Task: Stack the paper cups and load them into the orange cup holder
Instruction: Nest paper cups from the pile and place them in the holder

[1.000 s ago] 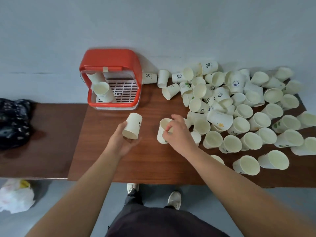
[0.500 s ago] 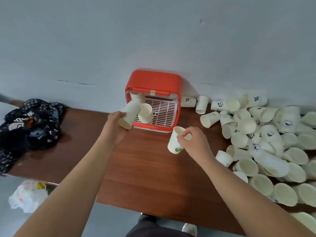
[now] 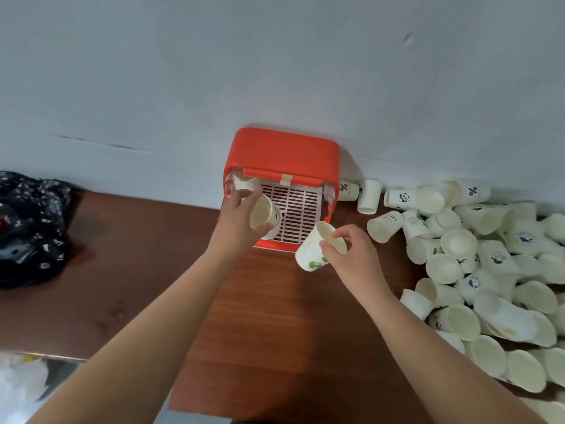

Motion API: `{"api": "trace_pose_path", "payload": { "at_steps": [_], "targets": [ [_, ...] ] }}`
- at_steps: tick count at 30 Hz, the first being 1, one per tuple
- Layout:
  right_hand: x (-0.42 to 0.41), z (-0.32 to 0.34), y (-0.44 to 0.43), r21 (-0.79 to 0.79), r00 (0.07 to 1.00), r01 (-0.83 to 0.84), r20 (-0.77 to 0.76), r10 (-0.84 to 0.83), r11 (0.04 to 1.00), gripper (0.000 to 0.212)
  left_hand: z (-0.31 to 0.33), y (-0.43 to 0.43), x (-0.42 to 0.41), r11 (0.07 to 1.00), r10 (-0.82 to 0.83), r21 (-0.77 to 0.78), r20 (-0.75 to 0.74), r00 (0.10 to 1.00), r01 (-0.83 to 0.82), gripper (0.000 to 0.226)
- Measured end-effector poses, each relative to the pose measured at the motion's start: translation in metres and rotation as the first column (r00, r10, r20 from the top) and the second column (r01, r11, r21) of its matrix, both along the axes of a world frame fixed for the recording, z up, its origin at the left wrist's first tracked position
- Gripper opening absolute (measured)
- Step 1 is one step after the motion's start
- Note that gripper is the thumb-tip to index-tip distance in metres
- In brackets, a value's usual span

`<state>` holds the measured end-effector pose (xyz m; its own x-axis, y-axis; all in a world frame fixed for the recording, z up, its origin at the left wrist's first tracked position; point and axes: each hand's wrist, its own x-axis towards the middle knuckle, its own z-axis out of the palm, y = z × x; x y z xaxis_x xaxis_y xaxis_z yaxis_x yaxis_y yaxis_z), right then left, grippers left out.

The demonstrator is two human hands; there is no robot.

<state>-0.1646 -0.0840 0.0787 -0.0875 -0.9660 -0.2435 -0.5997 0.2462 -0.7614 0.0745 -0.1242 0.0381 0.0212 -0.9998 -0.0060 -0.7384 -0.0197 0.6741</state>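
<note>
The orange cup holder (image 3: pixel 282 151) stands open against the wall, its white slatted tray (image 3: pixel 295 211) facing me. My left hand (image 3: pixel 237 224) reaches into the holder's left side and grips a white paper cup (image 3: pixel 263 215) whose mouth faces me. Whether this cup sits in the one that lay there earlier I cannot tell. My right hand (image 3: pixel 351 255) pinches the rim of another paper cup (image 3: pixel 315 249) with green print, held tilted just in front of the holder's right corner. A large heap of loose paper cups (image 3: pixel 477 264) lies on the table's right side.
The brown wooden table (image 3: pixel 275 332) runs along a pale wall. A dark patterned cloth bundle (image 3: pixel 29 224) lies on the lower table at far left. A white plastic bag (image 3: pixel 18 384) sits on the floor at bottom left.
My left hand carried its cup from the table's middle into the left side of the holder. My right hand lifted a green-printed cup toward the holder. The view swung left and upward.
</note>
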Motion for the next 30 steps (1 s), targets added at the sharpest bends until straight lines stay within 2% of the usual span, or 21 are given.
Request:
{"api": "trace_pose_path", "payload": {
  "at_steps": [3,7,11,14,17,19,23,26,30],
  "targets": [
    [0.009,0.000,-0.006,-0.013,1.000,0.015,0.020,-0.015,1.000,0.023,-0.016,-0.011,-0.001,0.993,-0.087,0.090,0.087,0.992,0.079,0.078],
    [0.017,0.001,-0.019,-0.050,0.997,0.046,0.056,-0.044,0.998,0.028,-0.028,-0.023,-0.003,0.983,-0.116,0.144,-0.021,0.993,0.118,0.078],
    [0.025,0.007,-0.030,-0.129,0.994,0.068,0.094,-0.056,0.989,0.031,-0.029,-0.021,0.002,0.974,-0.136,0.169,-0.100,0.986,0.152,0.090],
    [0.041,0.008,-0.037,-0.198,0.991,0.063,0.131,-0.037,0.978,0.033,-0.035,-0.014,0.016,0.970,-0.092,0.199,-0.237,0.967,0.142,0.092],
    [0.061,0.003,-0.043,-0.232,0.992,0.003,0.120,0.026,0.973,0.033,-0.042,-0.010,0.031,0.955,-0.052,0.268,-0.270,0.962,0.126,0.089],
    [0.072,-0.005,-0.046,-0.256,0.995,-0.049,0.068,0.069,0.965,0.033,-0.046,-0.008,0.037,0.950,-0.040,0.286,-0.276,0.960,0.122,0.080],
    [0.085,-0.017,-0.049,-0.310,0.973,-0.221,-0.140,0.186,0.925,0.038,-0.047,-0.005,0.040,0.948,-0.020,0.295,-0.314,0.949,0.118,0.063],
    [0.094,-0.025,-0.053,-0.227,0.916,-0.368,-0.255,0.310,0.902,0.053,-0.047,-0.003,0.041,0.943,-0.006,0.309,-0.354,0.935,0.123,0.058],
    [0.102,-0.037,-0.059,-0.082,0.883,-0.405,-0.296,0.366,0.911,0.062,-0.047,-0.003,0.041,0.942,0.010,0.311,-0.393,0.920,0.122,0.053]
  ]
}}
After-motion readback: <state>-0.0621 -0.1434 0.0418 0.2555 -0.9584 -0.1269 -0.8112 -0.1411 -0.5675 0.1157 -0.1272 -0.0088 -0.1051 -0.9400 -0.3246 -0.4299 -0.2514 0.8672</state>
